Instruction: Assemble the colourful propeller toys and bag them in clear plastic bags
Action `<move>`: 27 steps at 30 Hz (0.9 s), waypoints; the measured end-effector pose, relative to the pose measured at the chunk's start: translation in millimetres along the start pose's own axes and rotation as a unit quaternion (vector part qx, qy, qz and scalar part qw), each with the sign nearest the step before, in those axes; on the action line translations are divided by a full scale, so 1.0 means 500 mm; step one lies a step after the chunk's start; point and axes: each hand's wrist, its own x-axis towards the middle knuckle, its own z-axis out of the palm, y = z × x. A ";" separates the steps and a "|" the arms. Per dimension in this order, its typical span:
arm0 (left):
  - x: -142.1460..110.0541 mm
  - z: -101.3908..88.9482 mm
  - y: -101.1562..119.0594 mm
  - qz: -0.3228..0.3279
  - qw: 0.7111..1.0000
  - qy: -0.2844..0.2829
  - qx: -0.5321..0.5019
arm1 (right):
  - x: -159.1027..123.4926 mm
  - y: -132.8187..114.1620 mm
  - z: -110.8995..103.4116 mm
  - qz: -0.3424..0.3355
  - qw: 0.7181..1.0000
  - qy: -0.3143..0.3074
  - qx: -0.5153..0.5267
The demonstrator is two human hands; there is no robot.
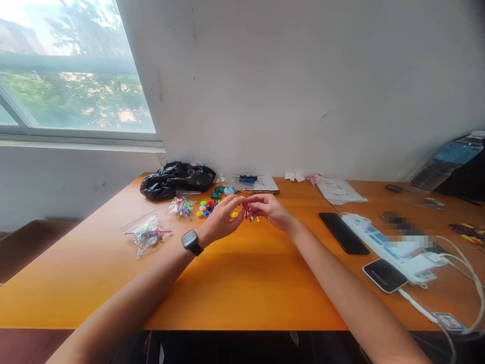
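Observation:
Over the middle of the table, my left hand (226,217) and my right hand (272,211) meet at the fingertips. Between them is a small red plastic piece (245,205), pinched from both sides; its exact shape is mostly hidden by the fingers. A dark smartwatch (192,242) is on my left wrist. Small round coloured plastic pieces (206,208) lie just left of and behind my left hand, partly covered by it. Beneath and beside my right fingertips are a few small yellow and blue bits (254,219).
Clear bags of coloured parts (149,233) lie at left, before a black plastic bag (176,179). A paper sheet with tools (267,184) is at the back. On the right are a black phone (343,233), a power strip (373,241), cables, a charging device (384,275) and a water bottle (447,161).

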 end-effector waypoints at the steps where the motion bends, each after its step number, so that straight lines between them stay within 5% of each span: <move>1: 0.016 -0.011 -0.003 -0.002 1.000 0.006 -0.003 | 0.005 -0.009 -0.004 -0.008 1.000 0.005 0.001; 7: 0.139 -0.065 -0.050 -0.054 0.985 -0.071 -0.147 | 0.067 -0.069 -0.028 -0.013 0.999 0.046 0.002; 11: 0.190 -0.073 -0.070 -0.096 0.971 -0.055 -0.211 | 0.109 -0.083 -0.038 -0.050 0.997 0.062 -0.003; 19: 0.172 -0.042 -0.080 -0.059 0.987 -0.073 -0.132 | 0.131 -0.040 -0.029 -0.081 0.990 0.071 -0.090; 27: 0.157 -0.023 -0.112 -0.086 0.984 -0.096 -0.125 | 0.122 -0.026 -0.051 -0.031 0.991 0.073 -0.107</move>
